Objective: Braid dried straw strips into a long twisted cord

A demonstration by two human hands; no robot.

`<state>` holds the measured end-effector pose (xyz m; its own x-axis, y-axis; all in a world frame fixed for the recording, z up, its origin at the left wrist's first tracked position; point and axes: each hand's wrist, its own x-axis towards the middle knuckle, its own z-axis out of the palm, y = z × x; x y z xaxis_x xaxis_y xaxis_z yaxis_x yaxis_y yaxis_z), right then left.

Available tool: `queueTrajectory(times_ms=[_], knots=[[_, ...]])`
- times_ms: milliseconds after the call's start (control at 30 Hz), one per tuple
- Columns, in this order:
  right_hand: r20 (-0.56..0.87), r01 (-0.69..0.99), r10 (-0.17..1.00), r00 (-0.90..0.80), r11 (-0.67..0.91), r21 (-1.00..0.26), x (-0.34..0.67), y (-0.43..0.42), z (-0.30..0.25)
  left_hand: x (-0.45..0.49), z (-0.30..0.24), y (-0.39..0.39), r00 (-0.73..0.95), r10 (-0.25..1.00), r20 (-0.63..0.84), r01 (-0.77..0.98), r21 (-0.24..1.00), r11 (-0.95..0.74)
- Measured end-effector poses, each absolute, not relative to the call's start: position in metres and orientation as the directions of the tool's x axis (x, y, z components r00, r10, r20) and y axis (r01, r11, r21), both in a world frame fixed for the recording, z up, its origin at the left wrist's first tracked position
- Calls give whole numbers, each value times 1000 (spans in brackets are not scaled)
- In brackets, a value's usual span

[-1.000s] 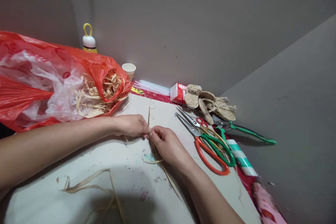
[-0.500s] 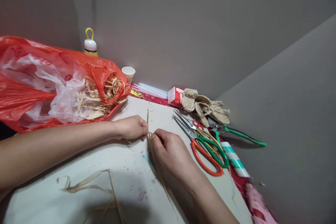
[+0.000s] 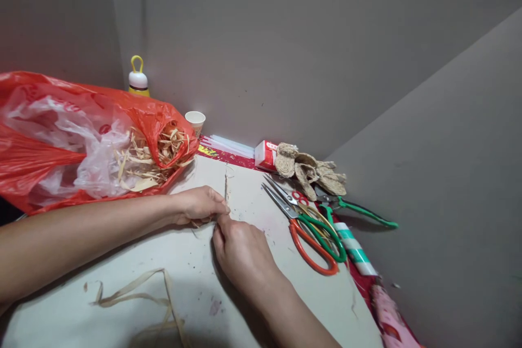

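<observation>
My left hand (image 3: pixel 199 204) rests on the white table (image 3: pixel 253 293), its fingers pinched on a thin twisted straw cord (image 3: pixel 225 187) that runs away from me toward the wall. Just in front of it, my right hand (image 3: pixel 238 247) is closed, knuckles up, gripping straw strands at the near end of that cord; what lies under the palm is hidden. The two hands touch at the fingertips.
A red plastic bag (image 3: pixel 61 136) spilling dry straw lies at the left. Orange-handled scissors (image 3: pixel 312 247), green-handled scissors (image 3: pixel 322 225) and green pliers (image 3: pixel 359 209) lie to the right, beside woven straw pieces (image 3: pixel 308 166). A paper cup (image 3: pixel 194 119) and bottle (image 3: pixel 137 77) stand by the wall. Loose straw strips (image 3: pixel 138 296) lie near me.
My right hand has slid left and toward me, turning knuckles up over the strands. The loose strands that trailed toward me are now covered. The left hand has held its pinch.
</observation>
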<state>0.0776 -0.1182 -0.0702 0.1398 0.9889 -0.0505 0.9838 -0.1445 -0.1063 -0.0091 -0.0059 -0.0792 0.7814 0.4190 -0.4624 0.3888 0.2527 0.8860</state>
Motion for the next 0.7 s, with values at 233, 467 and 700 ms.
queueTrajectory(times_ms=[233, 467, 700], knots=[[-188, 738, 953, -237, 51, -673, 94, -127, -46, -10, -81, 3, 841, 286, -460, 371, 874, 313], [-109, 214, 913, 393, -206, -955, 141, -87, -81, -9, -86, -2, 829, 371, -419, 391, 908, 151], [-144, 130, 945, 295, -189, -973, 136, -83, -97, -8, -88, -8, 795, 478, -372, 424, 906, 0]])
